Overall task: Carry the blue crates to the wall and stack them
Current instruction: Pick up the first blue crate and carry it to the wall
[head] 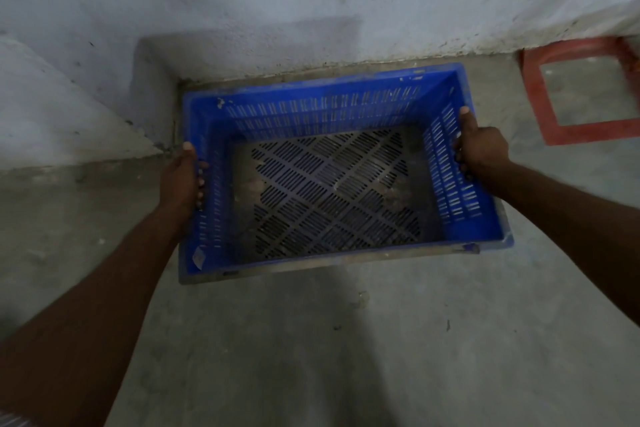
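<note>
One blue slatted plastic crate (322,104) fills the middle of the head view, seen from above, with a dark perforated bottom and nothing inside. Its far side is close to the whitewashed wall (311,0). My left hand (183,180) grips the crate's left rim, thumb on top and fingers curled over the inner side. My right hand (481,149) grips the right rim the same way. Whether the crate rests on the concrete floor (346,340) or hangs just above it cannot be told. No second crate is visible.
The wall steps forward at the left into a corner (162,107) right beside the crate's left end. A red painted square outline (581,132) marks the floor at the right, by the wall. Bare grey floor lies in front.
</note>
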Demonstrator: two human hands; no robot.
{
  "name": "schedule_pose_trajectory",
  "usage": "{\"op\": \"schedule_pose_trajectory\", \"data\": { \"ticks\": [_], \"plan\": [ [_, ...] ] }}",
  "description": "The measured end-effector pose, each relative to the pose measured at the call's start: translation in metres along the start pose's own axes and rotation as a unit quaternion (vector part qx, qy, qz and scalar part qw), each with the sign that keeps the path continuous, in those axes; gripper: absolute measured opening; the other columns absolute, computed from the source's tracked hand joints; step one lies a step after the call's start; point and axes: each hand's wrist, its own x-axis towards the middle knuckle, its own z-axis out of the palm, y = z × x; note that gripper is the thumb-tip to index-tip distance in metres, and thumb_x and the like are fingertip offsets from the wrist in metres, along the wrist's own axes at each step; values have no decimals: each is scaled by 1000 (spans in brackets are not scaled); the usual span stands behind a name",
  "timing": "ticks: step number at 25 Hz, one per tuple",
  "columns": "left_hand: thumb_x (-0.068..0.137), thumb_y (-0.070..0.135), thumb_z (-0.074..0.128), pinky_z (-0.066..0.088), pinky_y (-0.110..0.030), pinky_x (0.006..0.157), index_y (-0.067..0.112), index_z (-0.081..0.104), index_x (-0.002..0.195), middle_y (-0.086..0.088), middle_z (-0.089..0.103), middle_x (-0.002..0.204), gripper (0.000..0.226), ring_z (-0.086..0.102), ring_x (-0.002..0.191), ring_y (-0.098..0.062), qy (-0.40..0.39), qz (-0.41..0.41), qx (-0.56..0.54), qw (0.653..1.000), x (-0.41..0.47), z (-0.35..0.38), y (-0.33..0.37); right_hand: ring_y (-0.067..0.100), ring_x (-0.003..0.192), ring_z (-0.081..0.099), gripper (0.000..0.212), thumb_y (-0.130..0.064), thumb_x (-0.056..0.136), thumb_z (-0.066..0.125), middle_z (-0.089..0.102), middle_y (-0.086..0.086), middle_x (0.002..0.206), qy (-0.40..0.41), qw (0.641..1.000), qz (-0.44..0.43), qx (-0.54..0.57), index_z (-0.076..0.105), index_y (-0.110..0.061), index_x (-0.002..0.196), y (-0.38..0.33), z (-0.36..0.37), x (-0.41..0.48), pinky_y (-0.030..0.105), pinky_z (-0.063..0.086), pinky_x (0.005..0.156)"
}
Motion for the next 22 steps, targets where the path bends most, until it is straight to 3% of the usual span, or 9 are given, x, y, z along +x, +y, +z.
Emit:
{"op": "schedule_pose_trajectory", "data": {
  "ticks": [2,6,8,10,12,15,18,20,22],
  "plan": [
    [100,66,37,30,-22,43,20,56,81,-1,42,62,53,34,38,-10,3,5,6,1000,1,1,0,26,58,59,89,-94,78,32,67,18,83,-10,1000,-1,-2,64,-10,78,-7,0,-4,37,51,57],
    [101,66,35,30,-19,41,21,55,83,0,41,63,53,34,41,-11,-6,-4,14,1000,1,1,1,39,83,69,127,-111,41,18,72,21,97,1,1000,-7,-6,69,-7,92,4,1,10,53,59,83],
    [102,65,34,32,-24,46,20,55,86,0,43,66,52,35,48,-13,-28,-28,0,999,-3,-2,6,41,90,71,128,-111,41,17,73,22,99,-13,1000,-7,-25,69,-7,96,5,1,9,57,58,88],
    [103,62,32,36,-27,49,18,56,88,0,46,69,52,40,54,-13,-53,-39,-5,998,-9,-3,13,39,89,72,112,-103,64,22,73,19,96,-30,999,-1,-22,67,-7,102,-3,-6,-1,55,58,88],
    [105,60,30,43,-26,50,18,58,92,-1,53,75,52,48,60,-14,-57,-42,7,997,-13,-7,19,35,94,71,84,-80,91,35,71,17,108,-25,999,12,-32,62,-6,118,-8,-11,-13,48,58,85],
    [100,58,46,55,-33,68,20,64,104,-7,70,98,42,63,80,-18,-2,-19,20,1000,-32,-19,20,29,107,64,60,-58,99,50,63,11,120,22,998,3,-57,52,-10,135,-7,-26,-43,42,52,85],
    [96,42,58,53,-42,88,11,66,109,-16,70,113,34,64,96,-26,102,22,47,993,-94,-38,21,29,112,65,44,-48,97,58,69,9,118,48,997,-43,-51,57,-15,126,-10,-52,-110,49,52,99],
    [100,25,59,50,-30,80,12,63,107,-15,67,102,16,63,93,-26,93,60,38,993,-160,-46,34,23,104,67,34,-44,96,61,71,5,111,24,998,-55,-33,62,-18,119,-12,-78,-164,44,54,96],
    [101,15,59,44,-11,66,13,58,105,-5,62,91,4,57,76,-8,72,81,20,994,-229,-58,58,20,89,71,23,-40,97,62,75,5,103,-1,998,-63,6,65,-21,109,-20,-111,-224,38,57,83]
  ]
}}
